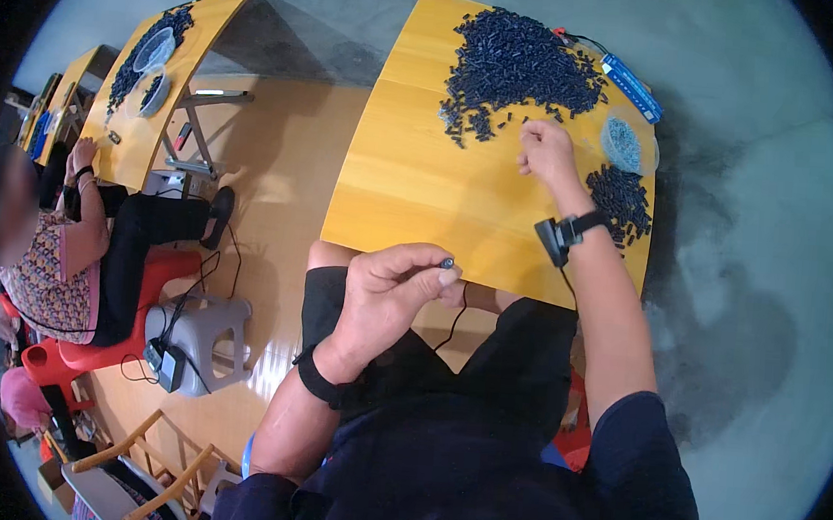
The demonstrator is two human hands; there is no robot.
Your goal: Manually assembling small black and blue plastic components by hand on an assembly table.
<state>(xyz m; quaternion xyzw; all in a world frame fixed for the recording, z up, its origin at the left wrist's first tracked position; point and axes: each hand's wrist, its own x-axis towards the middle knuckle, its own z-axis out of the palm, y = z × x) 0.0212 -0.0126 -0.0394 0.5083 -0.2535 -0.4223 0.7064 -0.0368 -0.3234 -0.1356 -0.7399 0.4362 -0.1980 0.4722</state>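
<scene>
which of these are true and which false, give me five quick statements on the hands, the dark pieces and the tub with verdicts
1. The left hand holds a small dark piece at its fingertips. True.
2. The right hand rests on the lap. False: the right hand is over the yellow table, near the large dark pile.
3. The clear tub holds pale blue bits. True.
4. The small dark pile lies left of the large one. False: it lies to the right and nearer the person.
5. Both wrists wear dark bands. True.
</scene>
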